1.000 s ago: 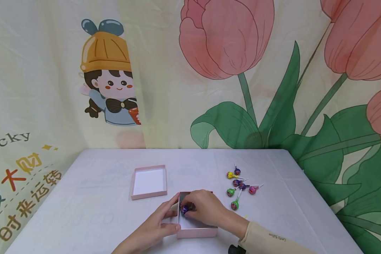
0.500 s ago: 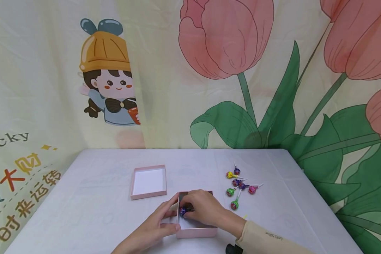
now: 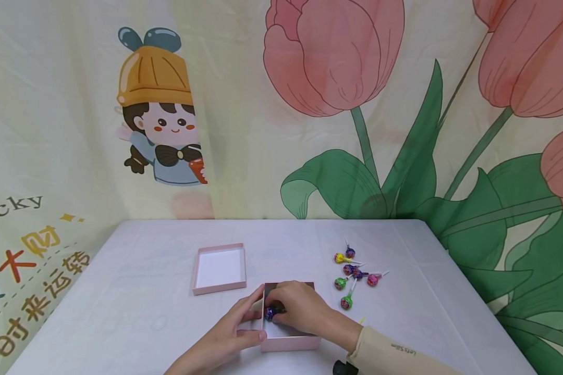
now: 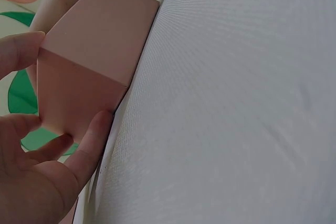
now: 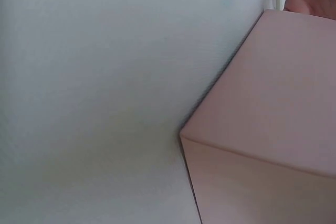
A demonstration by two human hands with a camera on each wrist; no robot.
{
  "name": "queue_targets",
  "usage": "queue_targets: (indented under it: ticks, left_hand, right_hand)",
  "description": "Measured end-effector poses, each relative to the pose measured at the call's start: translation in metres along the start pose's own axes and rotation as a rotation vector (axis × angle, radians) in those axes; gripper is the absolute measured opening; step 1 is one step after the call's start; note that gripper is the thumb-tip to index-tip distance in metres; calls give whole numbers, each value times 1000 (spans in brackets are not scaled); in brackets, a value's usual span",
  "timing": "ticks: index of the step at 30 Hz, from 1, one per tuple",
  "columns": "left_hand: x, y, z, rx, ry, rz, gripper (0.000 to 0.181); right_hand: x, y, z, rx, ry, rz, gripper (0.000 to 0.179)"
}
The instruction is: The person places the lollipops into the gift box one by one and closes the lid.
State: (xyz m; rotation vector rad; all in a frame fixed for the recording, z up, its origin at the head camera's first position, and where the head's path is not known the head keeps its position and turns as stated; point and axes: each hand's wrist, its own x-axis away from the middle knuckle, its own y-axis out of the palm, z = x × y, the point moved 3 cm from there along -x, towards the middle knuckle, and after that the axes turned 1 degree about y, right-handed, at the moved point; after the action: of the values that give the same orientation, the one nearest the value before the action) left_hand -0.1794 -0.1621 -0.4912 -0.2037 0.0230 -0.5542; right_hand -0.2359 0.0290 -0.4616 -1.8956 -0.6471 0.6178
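Note:
An open pink box (image 3: 291,342) stands near the table's front edge. My left hand (image 3: 258,319) holds the box's left wall, thumb at the front corner and fingers further back; the left wrist view shows the fingers (image 4: 21,51) against the pink box (image 4: 89,61). My right hand (image 3: 278,307) reaches down into the box and pinches a purple lollipop (image 3: 272,311) at its far left corner. The hand hides the rest of the box's inside. The right wrist view shows only an outer corner of the pink box (image 5: 262,129) on the cloth.
The box's pink lid (image 3: 219,268) lies upside down behind and left of the box. Several wrapped lollipops (image 3: 352,273) lie loose to the right of the box. A white cloth (image 3: 136,291) covers the table, and printed curtains hang close behind and beside it.
My right hand and the purple lollipop have sunk very slightly lower in the box. The left hand and the box have not moved.

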Motion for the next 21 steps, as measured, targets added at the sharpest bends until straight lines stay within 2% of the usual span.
queue_targets:
  ticks: [13,21]
  left_hand:
    - [0,0,-1,7,2,-4,86]
    - [-1,0,-1,-3,-20,-2,86]
  right_hand:
    - [2,-6,-1,-20,-10,-10,29]
    - [12,-30,6,-90,-21,-22,29]
